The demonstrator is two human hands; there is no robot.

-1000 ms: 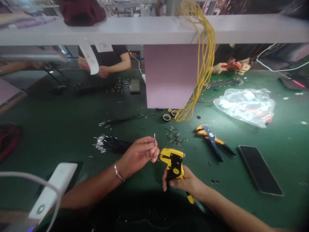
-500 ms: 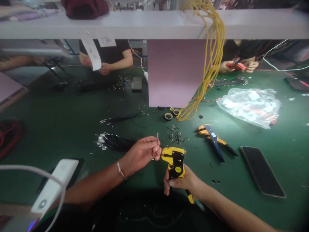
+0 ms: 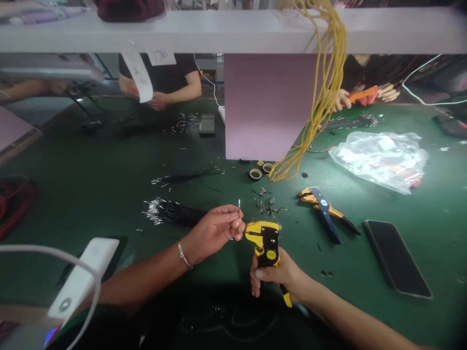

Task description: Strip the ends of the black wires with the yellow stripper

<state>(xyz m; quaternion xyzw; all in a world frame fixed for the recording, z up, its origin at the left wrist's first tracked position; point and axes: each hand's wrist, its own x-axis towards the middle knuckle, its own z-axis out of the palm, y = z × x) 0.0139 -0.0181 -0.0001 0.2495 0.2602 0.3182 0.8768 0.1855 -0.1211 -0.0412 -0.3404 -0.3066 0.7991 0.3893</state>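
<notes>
My left hand (image 3: 218, 228) is closed in a pinch on a thin black wire (image 3: 239, 208) whose bright metal terminal points up. Most of that wire is hidden by the fingers. Wrapped in my right hand (image 3: 279, 274) is a yellow and black wire stripper (image 3: 268, 238), its jaw end beside my left fingertips. Whether the wire reaches into the jaws I cannot tell. A thick bundle of black wires (image 3: 178, 213) with silver ends lies left of my left hand. Short cut wire pieces (image 3: 269, 206) are scattered just beyond the stripper.
A second stripper, blue and orange (image 3: 323, 209), and a phone (image 3: 397, 257) lie to the right. Yellow wires (image 3: 324, 97) hang from the shelf (image 3: 204, 31) to the table. Tape rolls (image 3: 255, 174) and a plastic bag (image 3: 383, 158) sit farther back. Two co-workers' hands show across the table.
My hands hold nearly the same pose with the wire and stripper. The view has shifted slightly. At the far right, a co-worker's hands have moved apart around an orange-red tool.
</notes>
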